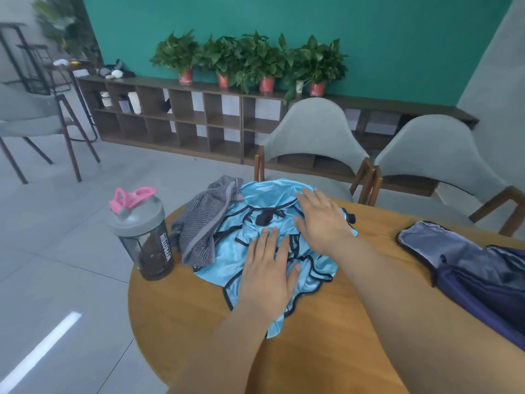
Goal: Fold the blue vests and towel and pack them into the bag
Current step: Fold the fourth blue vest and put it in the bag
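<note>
A crumpled heap of shiny light-blue vests (264,203) with black trim lies in the middle of the round wooden table (326,336). My left hand (268,275) rests flat on the near part of the heap, fingers straight. My right hand (319,220) lies flat on the far right part, fingers spread. A grey striped towel (203,223) is bunched against the heap's left side. The dark-blue bag (483,274) lies open at the table's right edge, its grey lining showing.
A grey shaker bottle (145,234) with a pink lid loop stands at the table's left edge. Two grey chairs (312,137) stand behind the table. A low wooden shelf with potted plants (255,61) runs along the green wall.
</note>
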A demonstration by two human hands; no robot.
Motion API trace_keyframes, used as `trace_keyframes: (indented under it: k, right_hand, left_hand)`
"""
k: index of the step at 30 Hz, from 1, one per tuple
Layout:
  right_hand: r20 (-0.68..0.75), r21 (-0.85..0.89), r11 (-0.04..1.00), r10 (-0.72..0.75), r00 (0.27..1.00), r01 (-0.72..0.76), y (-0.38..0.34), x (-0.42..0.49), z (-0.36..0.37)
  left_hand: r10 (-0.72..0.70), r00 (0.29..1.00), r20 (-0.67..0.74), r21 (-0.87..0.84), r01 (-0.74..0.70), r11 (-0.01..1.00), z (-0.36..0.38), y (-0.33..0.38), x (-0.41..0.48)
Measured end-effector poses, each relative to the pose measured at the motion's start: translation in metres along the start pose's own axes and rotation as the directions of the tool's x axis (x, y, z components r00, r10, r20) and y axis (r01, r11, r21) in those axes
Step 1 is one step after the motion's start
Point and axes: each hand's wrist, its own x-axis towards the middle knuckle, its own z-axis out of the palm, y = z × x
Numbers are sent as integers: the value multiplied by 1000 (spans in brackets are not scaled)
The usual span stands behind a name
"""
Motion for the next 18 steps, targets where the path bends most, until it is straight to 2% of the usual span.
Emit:
trace_keyframes:
  k: [3, 7, 13, 18]
  right_hand:
    - [75, 39, 997, 70, 995, -73, -1, 19, 4]
    - [130, -2, 992, 124, 984, -125, -9, 21, 13]
    - [-71, 185, 962, 217, 974, -201, -10, 6, 8]
    - [-219, 401, 905, 246, 944, -143, 10, -13, -35]
  left_hand:
    - [-8, 1000, 7, 17, 8, 1000, 2, 0, 1]
    - [-5, 1000, 0, 12, 5, 1000, 2, 1, 2]
    - [10, 999, -33, 58, -8, 998, -1, 3, 2]
    - [44, 997, -60, 133, -36, 991, -6, 5, -1]
